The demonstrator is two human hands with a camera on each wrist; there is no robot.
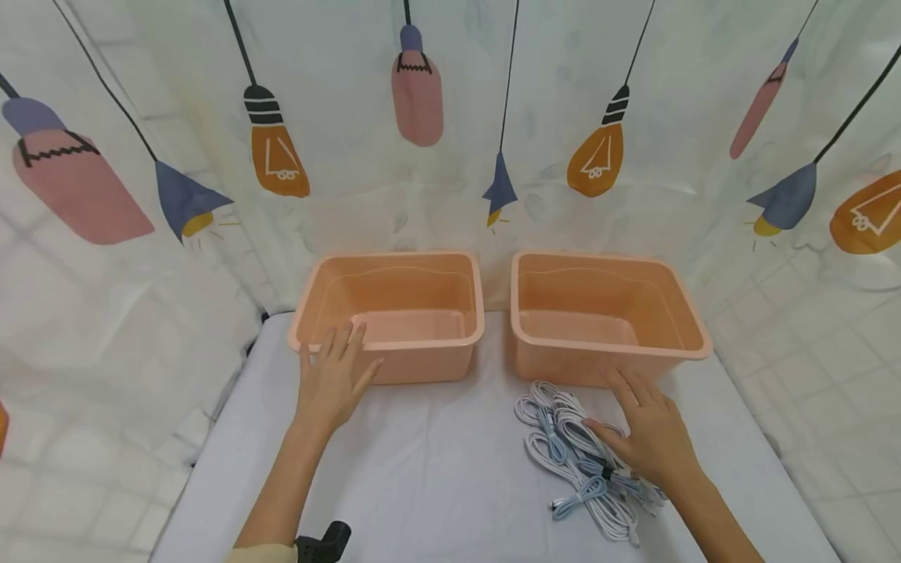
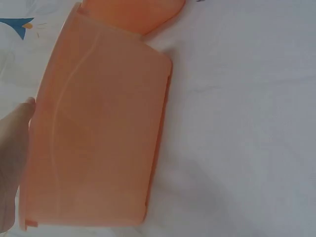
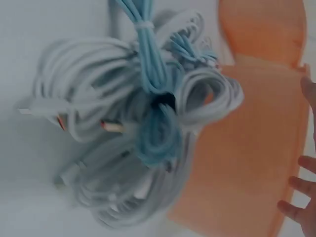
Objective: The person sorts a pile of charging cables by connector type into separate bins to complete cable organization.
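Two peach plastic bins stand side by side on the white table. At the front rim of the left bin [image 1: 422, 363] is my left hand [image 1: 329, 383], its fingers extended and holding nothing. In the left wrist view, the thumb side of that hand [image 2: 14, 148] shows beside the bin's rim. A pile of bundled white and light-blue cables [image 1: 556, 426] lies before the right bin [image 1: 556, 361]. Over the pile's right side reaches my right hand [image 1: 651, 438], fingers spread towards the bin's front wall. In the right wrist view the cables [image 3: 207, 98] look blurred; whether the hand touches them is unclear.
A white cloth covers the table [image 1: 422, 469]. Behind the bins hangs a pale curtain [image 1: 352, 180] printed with lamps and bulbs, which also closes off both sides. A black device [image 1: 327, 541] sits at my left forearm.
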